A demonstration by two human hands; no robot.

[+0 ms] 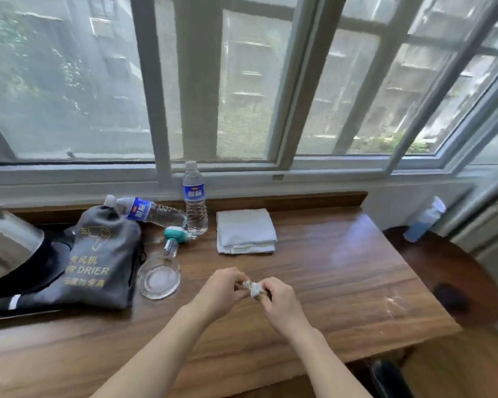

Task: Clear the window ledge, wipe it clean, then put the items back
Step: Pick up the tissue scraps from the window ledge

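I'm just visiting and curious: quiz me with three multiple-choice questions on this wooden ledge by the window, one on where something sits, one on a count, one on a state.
1. Where is the folded white towel?
A. right of the upright water bottle
B. inside the glass ashtray
C. on the grey hair-drier bag

2. How many water bottles are there?
A. one
B. two
C. four

3. What are the hands doing?
A. lying flat on the ledge
B. lifting the kettle
C. both pinching a small crumpled white wad

Answers:
1 A, the towel lies just right of the standing bottle.
2 B, one stands, while the lying bottle leans on the bag.
3 C, the left hand and right hand meet at the wad.
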